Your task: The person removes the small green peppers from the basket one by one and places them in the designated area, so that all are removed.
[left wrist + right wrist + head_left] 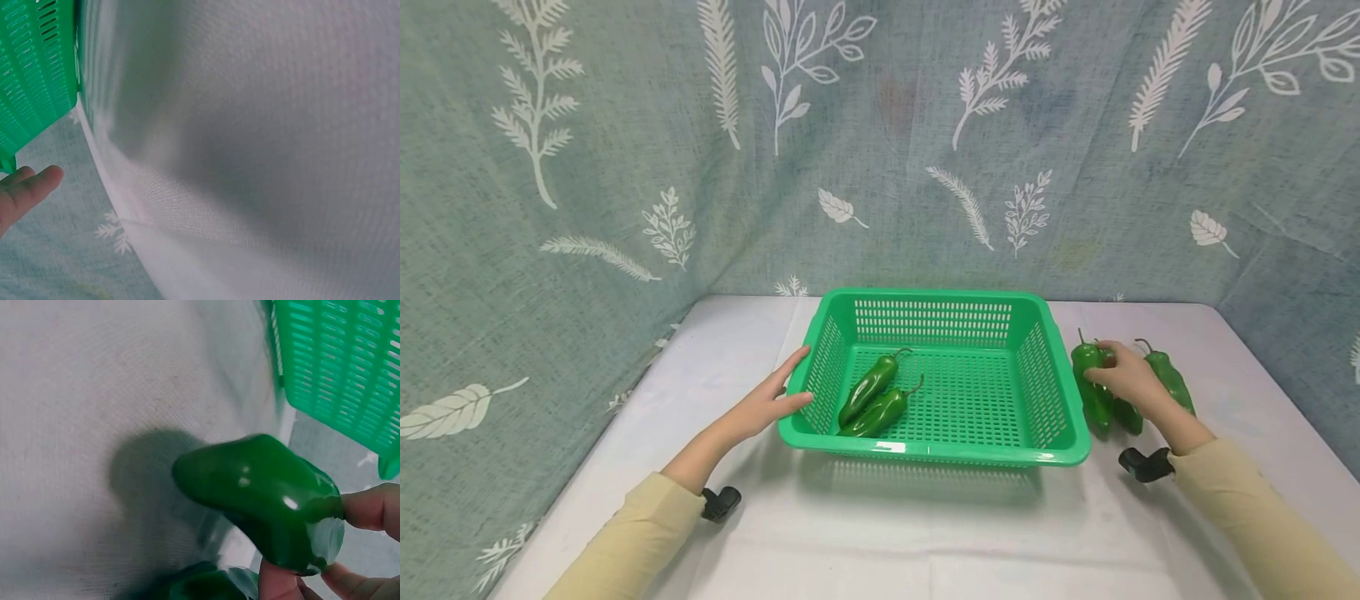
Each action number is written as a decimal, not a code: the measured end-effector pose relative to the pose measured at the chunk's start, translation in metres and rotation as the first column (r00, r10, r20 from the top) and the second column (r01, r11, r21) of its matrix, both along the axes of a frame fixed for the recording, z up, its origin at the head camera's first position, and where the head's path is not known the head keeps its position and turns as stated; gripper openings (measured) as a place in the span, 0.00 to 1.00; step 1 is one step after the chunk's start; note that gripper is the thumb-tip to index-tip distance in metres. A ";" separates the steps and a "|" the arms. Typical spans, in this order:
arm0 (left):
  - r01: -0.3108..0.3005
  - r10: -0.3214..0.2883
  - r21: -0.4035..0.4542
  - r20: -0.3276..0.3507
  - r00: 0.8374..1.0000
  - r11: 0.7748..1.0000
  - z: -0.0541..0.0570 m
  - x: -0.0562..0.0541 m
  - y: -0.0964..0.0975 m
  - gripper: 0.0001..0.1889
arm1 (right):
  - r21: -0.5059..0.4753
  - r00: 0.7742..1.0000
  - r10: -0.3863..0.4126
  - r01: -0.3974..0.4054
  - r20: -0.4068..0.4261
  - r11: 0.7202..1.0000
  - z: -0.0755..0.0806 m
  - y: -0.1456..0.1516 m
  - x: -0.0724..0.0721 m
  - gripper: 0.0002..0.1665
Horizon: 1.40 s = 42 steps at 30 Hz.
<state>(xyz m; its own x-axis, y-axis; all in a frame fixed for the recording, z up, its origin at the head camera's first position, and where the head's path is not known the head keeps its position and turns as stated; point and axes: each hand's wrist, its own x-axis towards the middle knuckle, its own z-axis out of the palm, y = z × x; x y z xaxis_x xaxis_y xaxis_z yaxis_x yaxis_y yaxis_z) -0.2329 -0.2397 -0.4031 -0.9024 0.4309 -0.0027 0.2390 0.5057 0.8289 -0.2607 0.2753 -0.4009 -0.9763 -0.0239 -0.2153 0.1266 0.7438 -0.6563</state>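
Observation:
A green plastic basket [928, 450] with slotted walls stands on the table, and two long green peppers [871, 387] lie at the left of its floor. At its left rim is my left hand [760, 408], fingers extended and thumb apart; whether they press the rim is hard to tell. To the right of the basket, my right hand [1127, 379] pinches a glossy green pepper [262, 494] between thumb and fingers. In the right wrist view it hangs tip-down over its shadow. Another pepper [1126, 414] lies partly hidden under that hand, and one more pepper [1172, 379] lies to its right.
A white cloth [850, 542] covers the table. Behind and at the sides hangs a grey-green curtain [887, 225] with white leaf prints. The basket's right wall [344, 369] stands close beside the held pepper.

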 end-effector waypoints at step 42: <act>0.001 -0.001 -0.012 -0.009 1.000 1.000 -0.002 -0.001 -0.002 0.37 | 0.202 1.000 -0.006 0.010 -0.024 0.979 -0.009 0.010 -0.005 0.39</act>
